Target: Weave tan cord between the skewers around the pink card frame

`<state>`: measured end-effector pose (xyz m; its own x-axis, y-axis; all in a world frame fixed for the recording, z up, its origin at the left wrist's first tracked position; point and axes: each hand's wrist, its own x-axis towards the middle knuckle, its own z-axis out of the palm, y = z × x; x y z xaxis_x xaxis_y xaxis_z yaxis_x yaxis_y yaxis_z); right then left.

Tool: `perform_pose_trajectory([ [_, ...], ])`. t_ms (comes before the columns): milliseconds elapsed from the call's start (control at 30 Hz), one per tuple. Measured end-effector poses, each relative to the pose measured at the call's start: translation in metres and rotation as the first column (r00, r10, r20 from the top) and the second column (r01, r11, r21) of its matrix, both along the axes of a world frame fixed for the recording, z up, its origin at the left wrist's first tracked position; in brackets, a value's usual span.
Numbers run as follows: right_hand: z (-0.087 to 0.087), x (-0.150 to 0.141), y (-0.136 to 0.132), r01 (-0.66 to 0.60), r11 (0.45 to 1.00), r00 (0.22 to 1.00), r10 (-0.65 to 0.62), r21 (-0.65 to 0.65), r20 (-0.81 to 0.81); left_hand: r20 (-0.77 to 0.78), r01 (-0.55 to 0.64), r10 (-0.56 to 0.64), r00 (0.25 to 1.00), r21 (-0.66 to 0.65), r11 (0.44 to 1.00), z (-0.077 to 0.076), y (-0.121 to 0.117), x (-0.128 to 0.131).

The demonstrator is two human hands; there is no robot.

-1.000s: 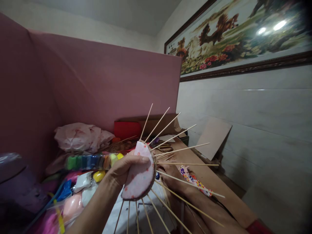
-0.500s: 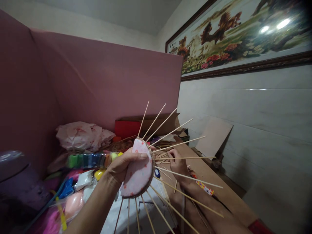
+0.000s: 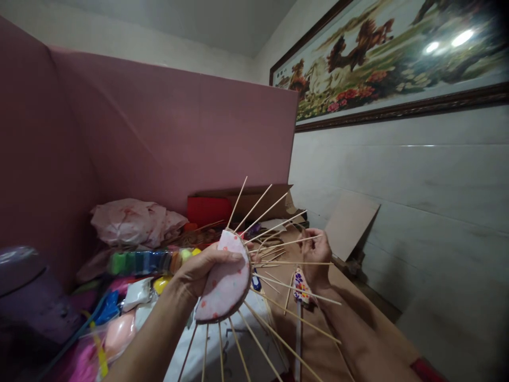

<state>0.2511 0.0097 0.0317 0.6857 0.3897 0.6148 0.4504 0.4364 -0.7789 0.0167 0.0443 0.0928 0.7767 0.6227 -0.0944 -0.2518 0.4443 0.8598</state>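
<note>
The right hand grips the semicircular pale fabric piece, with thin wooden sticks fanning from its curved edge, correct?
No: the head view shows the left hand gripping the semicircular pale fabric piece; thin wooden sticks do fan from its curved edge.

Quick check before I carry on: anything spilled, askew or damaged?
No spill or damage shows. Only the loose sticks look untidy: they lie at mixed angles right of the half-disc in the left hand, while its spokes fan outward.
</note>
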Motion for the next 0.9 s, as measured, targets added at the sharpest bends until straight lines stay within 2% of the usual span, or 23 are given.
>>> perform_pose_trajectory([
  [100,0.011,-0.004,-0.008,0.004,0.987,0.996,0.011,0.161,-0.094,-0.047,-0.026,0.025,0.999,-0.025,0.999,-0.003,0.005,-0.001],
  [200,0.018,-0.009,-0.014,0.036,0.962,0.995,-0.01,0.269,-0.099,-0.029,-0.036,0.035,0.999,-0.035,0.999,-0.001,0.006,-0.003],
  [367,0.012,-0.007,-0.011,0.028,0.964,0.999,-0.015,0.265,-0.049,-0.056,-0.102,0.098,0.994,-0.065,0.993,0.003,0.007,-0.009],
  [467,0.003,-0.004,-0.006,0.057,0.984,0.998,-0.061,0.172,0.02,-0.054,-0.147,0.143,0.988,-0.078,0.986,0.002,0.012,-0.014],
  [533,-0.004,-0.004,-0.003,0.074,0.996,0.991,-0.078,0.042,0.107,-0.051,-0.172,0.169,0.984,-0.081,0.982,0.001,0.015,-0.016],
  [633,-0.012,-0.009,0.0,0.065,0.975,0.95,0.005,-0.213,0.312,-0.063,-0.181,0.176,0.982,-0.092,0.979,0.002,0.012,-0.014],
  [700,-0.016,-0.015,0.001,0.059,0.945,0.907,0.083,-0.32,0.413,-0.032,-0.135,0.132,0.991,-0.111,0.985,0.003,0.006,-0.008],
  [800,-0.023,-0.023,0.002,0.072,0.92,0.855,0.142,-0.385,0.5,0.031,-0.041,0.047,0.998,-0.155,0.987,0.007,-0.007,0.002],
  [900,-0.027,-0.028,0.002,0.067,0.898,0.833,0.189,-0.434,0.52,0.05,-0.015,0.026,0.998,-0.208,0.978,0.011,-0.018,0.01],
])
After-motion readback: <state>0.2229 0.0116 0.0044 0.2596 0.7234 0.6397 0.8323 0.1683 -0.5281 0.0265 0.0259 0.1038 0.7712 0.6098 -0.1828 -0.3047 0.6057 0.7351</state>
